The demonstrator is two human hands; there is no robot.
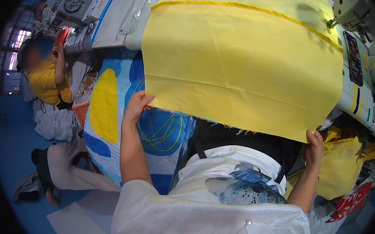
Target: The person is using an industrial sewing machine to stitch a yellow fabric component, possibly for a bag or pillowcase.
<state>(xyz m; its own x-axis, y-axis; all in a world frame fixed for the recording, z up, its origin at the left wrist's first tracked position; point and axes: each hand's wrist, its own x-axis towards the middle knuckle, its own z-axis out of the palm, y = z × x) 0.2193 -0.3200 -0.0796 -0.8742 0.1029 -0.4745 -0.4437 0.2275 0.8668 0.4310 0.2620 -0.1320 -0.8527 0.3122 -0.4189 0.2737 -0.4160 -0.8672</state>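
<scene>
A wide sheet of yellow fabric [240,65] lies over the sewing table and hangs past its front edge toward me. My left hand [137,105] pinches its near left corner between thumb and fingers. At the near right corner my right hand [314,146] grips the cloth the same way. The near edge between both hands is frayed. Farther back a darker yellow folded seam [231,3] runs across the fabric toward a sewing machine [353,5] at the right. A blue, white and yellow patterned quilted cloth [108,109] hangs beside my left forearm.
A phone [353,57] lies on the table at the right. Below it hangs more yellow fabric [340,163]. At the left, a seated person in a yellow top [46,81] works at another table, and a second person [69,166] bends down. An orange basket [81,110] stands between.
</scene>
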